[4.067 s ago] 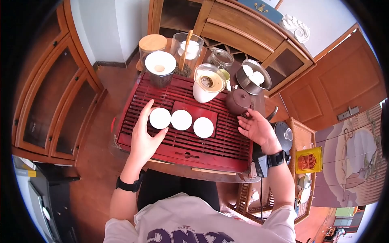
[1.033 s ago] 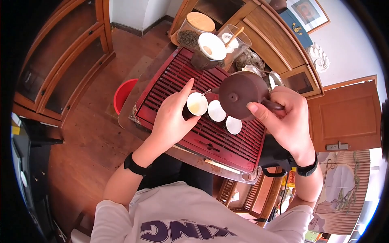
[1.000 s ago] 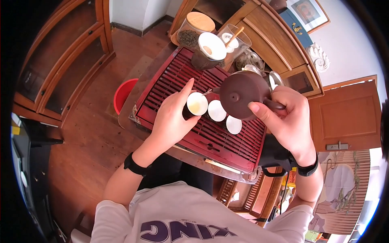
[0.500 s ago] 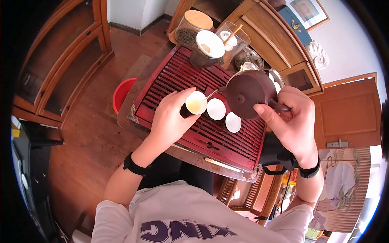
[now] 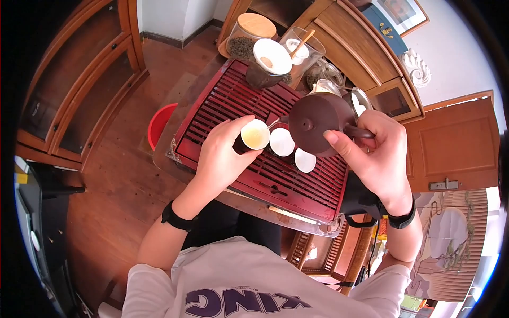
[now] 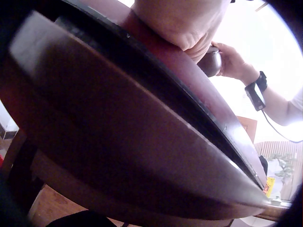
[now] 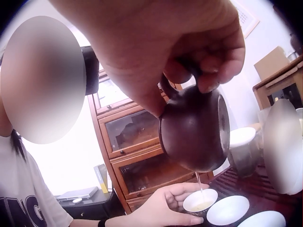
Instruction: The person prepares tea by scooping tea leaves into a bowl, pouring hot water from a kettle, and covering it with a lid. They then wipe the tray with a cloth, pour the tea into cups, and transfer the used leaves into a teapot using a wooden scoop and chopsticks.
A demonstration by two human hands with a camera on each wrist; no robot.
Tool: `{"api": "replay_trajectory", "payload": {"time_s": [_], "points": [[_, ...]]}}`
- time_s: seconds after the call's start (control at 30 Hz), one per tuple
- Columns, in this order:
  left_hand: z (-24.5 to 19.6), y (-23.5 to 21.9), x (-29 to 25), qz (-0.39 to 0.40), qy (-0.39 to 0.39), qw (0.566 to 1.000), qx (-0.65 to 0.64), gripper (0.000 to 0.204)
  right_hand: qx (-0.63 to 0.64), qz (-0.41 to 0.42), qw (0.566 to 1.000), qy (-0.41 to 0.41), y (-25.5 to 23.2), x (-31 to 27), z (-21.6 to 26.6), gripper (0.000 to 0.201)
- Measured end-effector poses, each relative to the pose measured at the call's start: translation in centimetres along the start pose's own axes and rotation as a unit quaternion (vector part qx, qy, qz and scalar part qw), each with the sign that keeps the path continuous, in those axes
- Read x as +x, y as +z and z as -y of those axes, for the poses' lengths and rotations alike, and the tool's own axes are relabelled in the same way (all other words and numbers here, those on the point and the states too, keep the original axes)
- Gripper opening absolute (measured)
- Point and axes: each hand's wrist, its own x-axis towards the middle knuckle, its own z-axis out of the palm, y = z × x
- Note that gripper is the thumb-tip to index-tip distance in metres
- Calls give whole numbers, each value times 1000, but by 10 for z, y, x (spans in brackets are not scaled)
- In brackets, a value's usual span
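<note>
My right hand (image 5: 382, 156) grips the handle of a dark brown clay teapot (image 5: 318, 124), its thumb pressed against the pot near the lid. The pot is tilted above the tray, spout toward the left. In the right wrist view, a thin stream (image 7: 199, 179) runs into a small white-lined teacup (image 7: 200, 201). That teacup (image 5: 255, 134) holds pale yellow tea, and my left hand (image 5: 218, 151) has its thumb and fingers round it. Two more white-lined teacups, a middle one (image 5: 282, 142) and a right one (image 5: 305, 160), stand beside it in a row.
A slatted red tea tray (image 5: 212, 106) lies beneath the cups. At its far edge stand a white strainer on a dark vessel (image 5: 272, 56), a wooden-lidded tea jar (image 5: 249, 40) and a clear container (image 5: 305, 45). A black kettle (image 5: 358, 201) sits at the right.
Since the earliest frame, my right hand has lifted the teapot off the tray and tilted it toward the left cup. Tea has risen in that cup; my left hand stays round it.
</note>
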Motion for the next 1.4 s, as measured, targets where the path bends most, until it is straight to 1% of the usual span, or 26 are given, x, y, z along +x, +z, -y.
{"api": "replay_trajectory", "payload": {"time_s": [0.13, 0.2, 0.43, 0.53, 0.6, 0.73, 0.8, 0.93, 1.1, 1.4], "points": [[1, 0, 0, 1, -5, 1000, -6, 61, -3, -1, 1000, 7, 0, -1, 0, 57], [1, 0, 0, 3, -5, 1000, -7, 61, -11, -5, 1000, -14, 0, 0, 0, 54], [0, 0, 0, 5, -14, 1000, -11, 60, -25, -14, 998, -48, 3, 1, 3, 49], [1, 1, 0, -6, 7, 1000, -10, 60, -25, -15, 998, -60, 6, 1, 4, 48], [1, 1, 0, -5, 6, 1000, -9, 61, -28, -16, 997, -69, 9, 1, 5, 47], [-1, 0, 0, -5, 9, 1000, 1, 61, -29, -11, 998, -59, 12, 2, 5, 45], [-1, -1, 0, -4, 8, 1000, 0, 61, -22, -28, 998, -60, 13, 2, 5, 45], [-1, -1, 0, -5, 8, 1000, -1, 61, -29, -30, 997, -58, 13, 2, 6, 44], [2, 1, 0, -10, 19, 1000, 1, 61, -38, -33, 996, -77, 12, 1, 4, 41], [1, 0, 0, -3, 16, 1000, 1, 61, -32, -25, 996, -81, 15, -2, 4, 42]]}}
